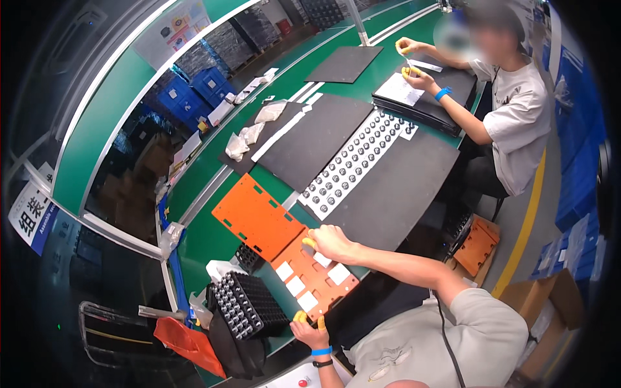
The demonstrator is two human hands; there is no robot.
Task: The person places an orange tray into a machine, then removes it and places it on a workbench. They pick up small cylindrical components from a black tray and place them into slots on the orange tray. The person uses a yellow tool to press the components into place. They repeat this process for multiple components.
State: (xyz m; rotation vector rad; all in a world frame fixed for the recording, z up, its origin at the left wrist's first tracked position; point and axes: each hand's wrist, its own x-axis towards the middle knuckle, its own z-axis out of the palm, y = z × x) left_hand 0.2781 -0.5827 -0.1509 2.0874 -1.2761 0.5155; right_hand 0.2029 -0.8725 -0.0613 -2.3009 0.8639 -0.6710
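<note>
Over the far edge of an orange fixture plate (326, 290), my right hand (331, 244) has its fingers curled down, with yellow finger covers on the tips. What they pinch, if anything, is hidden. Several white square pads (295, 285) lie in the plate. My left hand (312, 334), with yellow-covered fingertips spread apart, is at the plate's near left edge and appears to hold nothing. A second orange slotted plate (253, 215) lies flat against the far side of the first.
Black trays (259, 304) holding round parts stand left of the plate. Beyond, round black parts (352, 161) line a white strip between dark mats (388, 187). Plastic bags (268, 112) lie farther off. Across the bench, a co-worker (511, 110) handles something small above stacked black boards (430, 107).
</note>
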